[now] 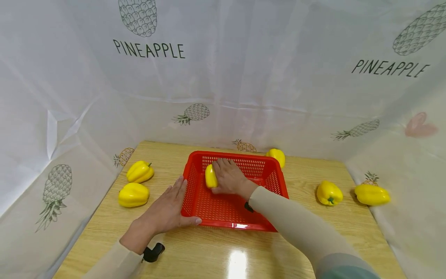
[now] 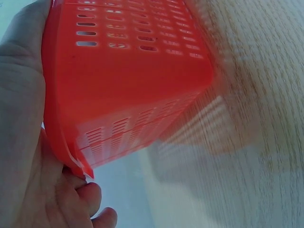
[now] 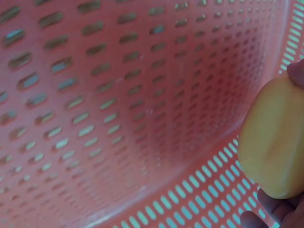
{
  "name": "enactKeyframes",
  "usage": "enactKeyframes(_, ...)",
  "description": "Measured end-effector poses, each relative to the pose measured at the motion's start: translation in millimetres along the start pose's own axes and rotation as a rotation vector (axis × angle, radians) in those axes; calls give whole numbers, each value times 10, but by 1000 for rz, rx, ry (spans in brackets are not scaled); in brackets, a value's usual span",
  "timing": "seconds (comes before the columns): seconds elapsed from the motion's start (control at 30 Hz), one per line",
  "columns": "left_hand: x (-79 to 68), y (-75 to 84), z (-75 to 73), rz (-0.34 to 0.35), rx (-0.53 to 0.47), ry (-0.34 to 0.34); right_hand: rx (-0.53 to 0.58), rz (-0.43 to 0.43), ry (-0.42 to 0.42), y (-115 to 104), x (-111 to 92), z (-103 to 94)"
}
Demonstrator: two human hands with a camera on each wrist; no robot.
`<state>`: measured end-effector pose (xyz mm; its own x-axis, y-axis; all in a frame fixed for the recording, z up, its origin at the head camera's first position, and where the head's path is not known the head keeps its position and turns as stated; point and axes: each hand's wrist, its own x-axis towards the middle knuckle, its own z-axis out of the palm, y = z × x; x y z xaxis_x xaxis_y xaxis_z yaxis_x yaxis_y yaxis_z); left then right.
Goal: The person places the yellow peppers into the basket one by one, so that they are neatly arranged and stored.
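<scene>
One glossy, blocky yellow pepper (image 1: 210, 176) is clamped in the fingers of my right hand (image 1: 229, 177), within the rectangular red plastic basket with slotted walls (image 1: 223, 224). My left hand (image 1: 163, 209), thumb and fingers spread apart, touches the basket's near left corner; to the left of those fingers, a ribbed yellow pepper with a green stem (image 1: 140, 171) lies on the light wood-grained desk (image 1: 195, 255).

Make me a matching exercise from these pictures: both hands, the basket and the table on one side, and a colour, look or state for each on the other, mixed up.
1. left hand
2. right hand
3. basket
4. table

A. holding a yellow pepper
B. red
C. wood-grained
D. touching the basket's rim

Pairs: 1-D, 2-A, 3-B, 4-C
</scene>
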<state>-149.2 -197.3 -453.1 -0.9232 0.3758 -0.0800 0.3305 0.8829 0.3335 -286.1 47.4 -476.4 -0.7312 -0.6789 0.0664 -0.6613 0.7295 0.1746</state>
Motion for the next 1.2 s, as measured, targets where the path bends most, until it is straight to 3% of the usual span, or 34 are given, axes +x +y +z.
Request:
enactKeyframes(0.33,2,1,9,1,-4,0,3,-5,14,-127,71,146)
enactKeyframes(1.2,-7,-3,2,-4,-15,-2,48,42,-6,-170,161,183)
